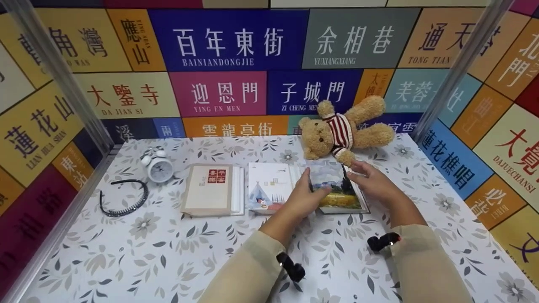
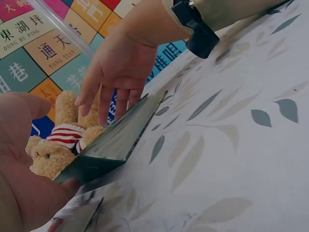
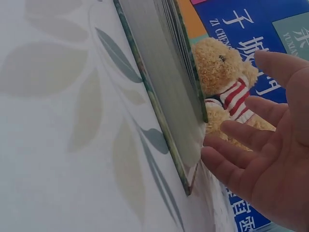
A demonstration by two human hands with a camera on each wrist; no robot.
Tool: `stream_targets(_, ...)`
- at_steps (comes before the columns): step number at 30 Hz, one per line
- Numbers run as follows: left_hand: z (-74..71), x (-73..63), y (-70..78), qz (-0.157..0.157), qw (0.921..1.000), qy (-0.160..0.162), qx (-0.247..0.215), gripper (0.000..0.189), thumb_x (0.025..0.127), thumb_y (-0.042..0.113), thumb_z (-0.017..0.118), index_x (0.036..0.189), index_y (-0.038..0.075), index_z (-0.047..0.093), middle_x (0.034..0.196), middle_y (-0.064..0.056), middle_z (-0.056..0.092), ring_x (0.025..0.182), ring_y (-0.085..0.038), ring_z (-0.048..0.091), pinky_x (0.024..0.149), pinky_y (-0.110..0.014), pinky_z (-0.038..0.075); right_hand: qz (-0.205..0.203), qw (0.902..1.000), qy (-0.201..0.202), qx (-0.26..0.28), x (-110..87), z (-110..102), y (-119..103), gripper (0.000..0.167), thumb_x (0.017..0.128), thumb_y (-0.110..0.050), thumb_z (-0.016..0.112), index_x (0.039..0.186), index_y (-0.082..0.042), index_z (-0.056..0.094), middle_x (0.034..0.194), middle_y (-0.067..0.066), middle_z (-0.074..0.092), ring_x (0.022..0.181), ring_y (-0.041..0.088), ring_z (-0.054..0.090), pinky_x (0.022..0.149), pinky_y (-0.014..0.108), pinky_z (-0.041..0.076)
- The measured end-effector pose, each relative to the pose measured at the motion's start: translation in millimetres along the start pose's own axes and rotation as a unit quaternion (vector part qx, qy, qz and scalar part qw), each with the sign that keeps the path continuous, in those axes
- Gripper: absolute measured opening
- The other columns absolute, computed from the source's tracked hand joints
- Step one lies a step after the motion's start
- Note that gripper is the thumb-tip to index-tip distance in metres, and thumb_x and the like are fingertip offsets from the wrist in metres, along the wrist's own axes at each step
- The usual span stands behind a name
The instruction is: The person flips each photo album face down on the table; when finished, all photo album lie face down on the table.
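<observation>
1. Beige book [image 1: 210, 193]: "平安喜樂" on cover.
2. Large blue wall panel [image 1: 229, 47]: "百年東街", "BAINIANDONGJIE".
3. Grey panel [image 1: 360, 40]: "余相巷", "YUXIANGXIANG".
4. Pink panel [image 1: 219, 93]: "迎恩門", "YING EN MEN".
5. Left yellow panel [image 1: 38, 130]: "蓮花山", "LIAN HUA SHAN".

Free passage: near left of the bench [image 1: 139, 261], short of the beige book [image 1: 202, 193] and left of the left sleeve [image 1: 246, 267]; only a slim gap between beige book and tent-covered book [image 1: 263, 176]. Obstructions: teddy bear [image 1: 342, 130] beyond the far edge of the landscape-covered book [image 1: 343, 198], left hand [image 1: 304, 195] and right hand [image 1: 374, 181] flanking that book.
</observation>
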State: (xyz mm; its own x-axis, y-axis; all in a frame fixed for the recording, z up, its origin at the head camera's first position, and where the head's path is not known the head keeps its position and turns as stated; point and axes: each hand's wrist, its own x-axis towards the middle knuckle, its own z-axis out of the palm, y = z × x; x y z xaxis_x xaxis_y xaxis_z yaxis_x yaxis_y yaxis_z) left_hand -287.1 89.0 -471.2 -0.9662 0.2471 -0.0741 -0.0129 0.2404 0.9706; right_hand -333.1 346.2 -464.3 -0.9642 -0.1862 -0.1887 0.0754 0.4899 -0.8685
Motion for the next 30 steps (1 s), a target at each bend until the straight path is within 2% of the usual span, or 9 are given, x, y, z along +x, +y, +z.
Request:
stream_targets(6,6.5,-3.8,-3.9,-0.045,0.9977,-0.025,-0.044,0.098,0.098,0.041,0.073,0.173,0.017,0.016,0.178,-0.016,0.026,0.166,-0.034,0.025,0.136,-0.052,0.023,0.012,0.9995,-0.027,0.008,-4.3,3.7,-2.8,0.083,0.111,-0.041,0.057,0.173,-0.013,0.011,0.178,0.023,0.020,0.165,0.048,0.019,0.134,0.065,0.020)
stream_targets(11,4.6,-3.7,-4.4,-0.040,0.9951,-0.024,-0.087,0.098,0.097,0.035,0.076,0.173,0.014,0.017,0.177,-0.017,0.028,0.166,-0.033,0.026,0.137,-0.048,0.022,0.016,0.9990,-0.040,0.010,-6.6,9.8,-8.3,0.085,0.110,-0.042,0.058,0.174,-0.014,0.009,0.179,0.022,0.017,0.166,0.048,0.015,0.134,0.066,0.016)
stream_targets(13,2.8,-2.8,-2.9,-0.027,0.9935,-0.023,-0.108,0.095,0.097,0.030,0.076,0.172,0.013,0.020,0.176,-0.017,0.032,0.164,-0.032,0.029,0.136,-0.047,0.025,0.011,0.9991,-0.040,0.008,-6.9,12.7,-10.2,0.084,0.110,-0.041,0.058,0.174,-0.015,0.010,0.180,0.020,0.017,0.165,0.047,0.016,0.134,0.067,0.015)
stream_targets(15,0.2,-2.1,0.1,-0.021,0.9909,-0.015,-0.132,0.090,0.097,0.027,0.076,0.171,0.012,0.025,0.174,-0.015,0.036,0.161,-0.032,0.035,0.131,-0.050,0.035,0.003,0.9991,-0.041,0.015,-6.7,15.8,-11.8,0.083,0.110,-0.039,0.059,0.174,-0.015,0.012,0.180,0.019,0.018,0.165,0.047,0.017,0.134,0.067,0.015)
stream_targets(18,-4.9,-1.9,6.3,-0.026,0.9851,0.001,-0.170,0.082,0.098,0.025,0.075,0.168,0.015,0.034,0.173,-0.011,0.038,0.151,-0.032,0.048,0.118,-0.052,0.050,-0.007,0.9976,-0.048,0.049,-6.2,20.4,-13.6,0.080,0.110,-0.037,0.061,0.173,-0.017,0.016,0.180,0.015,0.020,0.166,0.043,0.019,0.135,0.065,0.014)
stream_targets(20,-8.1,-2.7,9.4,-0.037,0.9814,0.015,-0.188,0.078,0.098,0.025,0.074,0.167,0.017,0.038,0.173,-0.009,0.037,0.145,-0.031,0.053,0.113,-0.050,0.055,-0.012,0.9959,-0.054,0.071,-6.6,23.1,-14.2,0.080,0.109,-0.036,0.062,0.173,-0.017,0.018,0.180,0.014,0.020,0.166,0.041,0.018,0.136,0.064,0.014)
stream_targets(25,-12.4,-1.9,8.7,-0.029,0.9781,0.043,-0.202,0.075,0.093,0.017,0.075,0.163,0.019,0.047,0.165,-0.012,0.049,0.133,-0.024,0.061,0.113,-0.037,0.054,-0.019,0.9935,-0.074,0.084,-7.1,27.9,-15.4,0.080,0.108,-0.039,0.064,0.172,-0.017,0.022,0.181,0.013,0.017,0.166,0.039,0.019,0.135,0.059,0.018)
stream_targets(27,-13.3,-1.1,6.5,-0.029,0.9743,0.045,-0.219,0.077,0.090,0.013,0.075,0.162,0.021,0.048,0.156,-0.013,0.058,0.117,-0.021,0.066,0.104,-0.034,0.057,-0.024,0.9937,-0.077,0.079,-6.7,29.3,-16.9,0.079,0.108,-0.038,0.063,0.172,-0.014,0.023,0.181,0.014,0.017,0.166,0.039,0.021,0.134,0.058,0.022)
stream_targets(30,-14.6,-0.5,4.6,-0.039,0.9656,0.042,-0.254,0.081,0.086,0.010,0.075,0.161,0.023,0.049,0.146,-0.013,0.065,0.094,-0.015,0.065,0.089,-0.032,0.056,-0.029,0.9959,-0.067,0.054,-7.2,31.5,-23.1,0.076,0.108,-0.035,0.063,0.171,-0.012,0.027,0.180,0.016,0.021,0.164,0.040,0.025,0.133,0.057,0.026)
